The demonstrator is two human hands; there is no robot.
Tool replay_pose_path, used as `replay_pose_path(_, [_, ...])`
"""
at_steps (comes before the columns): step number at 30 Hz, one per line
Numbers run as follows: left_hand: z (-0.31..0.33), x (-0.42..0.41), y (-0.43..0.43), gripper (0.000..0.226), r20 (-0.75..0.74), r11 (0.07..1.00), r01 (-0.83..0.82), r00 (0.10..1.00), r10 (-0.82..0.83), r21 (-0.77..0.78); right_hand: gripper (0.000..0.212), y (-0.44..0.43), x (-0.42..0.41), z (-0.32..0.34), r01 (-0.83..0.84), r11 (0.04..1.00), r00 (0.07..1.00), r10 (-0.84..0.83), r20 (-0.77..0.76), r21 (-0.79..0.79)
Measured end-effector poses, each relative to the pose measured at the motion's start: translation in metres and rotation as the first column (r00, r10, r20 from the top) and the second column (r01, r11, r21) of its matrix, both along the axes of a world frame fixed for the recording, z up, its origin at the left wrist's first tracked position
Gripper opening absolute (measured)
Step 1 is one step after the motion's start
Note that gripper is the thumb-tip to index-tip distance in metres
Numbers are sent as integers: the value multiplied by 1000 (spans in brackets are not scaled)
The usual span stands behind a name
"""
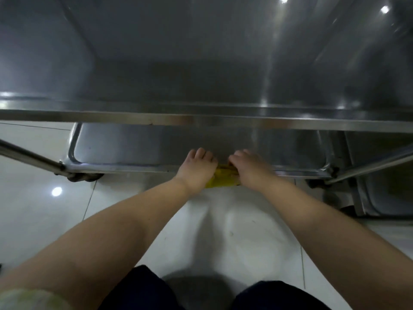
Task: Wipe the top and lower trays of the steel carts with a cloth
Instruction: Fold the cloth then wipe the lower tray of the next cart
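At the front rim of the lower tray (134,168), the left hand (196,170) and right hand (249,170) clutch a bunched yellow cloth (223,179); flattening it should wipe more evenly.

Both arms reach forward to the near edge of the lower tray (134,148) of the steel cart. A yellow cloth (224,179) lies bunched on this edge, partly hanging over it. The left hand (196,166) and the right hand (248,166) hold it from either side with curled fingers, close together. The top tray (201,63) fills the upper part above them. Below is white tiled floor (44,209).
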State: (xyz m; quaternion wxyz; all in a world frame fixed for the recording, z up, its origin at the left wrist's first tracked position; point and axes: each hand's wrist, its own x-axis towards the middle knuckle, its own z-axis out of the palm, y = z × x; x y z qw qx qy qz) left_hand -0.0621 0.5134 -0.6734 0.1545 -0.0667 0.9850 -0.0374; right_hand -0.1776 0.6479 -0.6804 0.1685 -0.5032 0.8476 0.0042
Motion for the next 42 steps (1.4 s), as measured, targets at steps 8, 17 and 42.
replay_pose_path(8, [105,44,34,41,-10,984,12,1000,-11,178,47,39,52,104,56,998,998,-56,33,25])
replay_pose_path(17, [313,138,32,31,-232,927,-158,941,245,341,25,48,127,312,109,953,975,-48,217,-282])
replay_pose_path(42, [731,263,-258,25,-722,835,-459,461,516,303,20,-298,214,757,-115,788,980,191,63,-605])
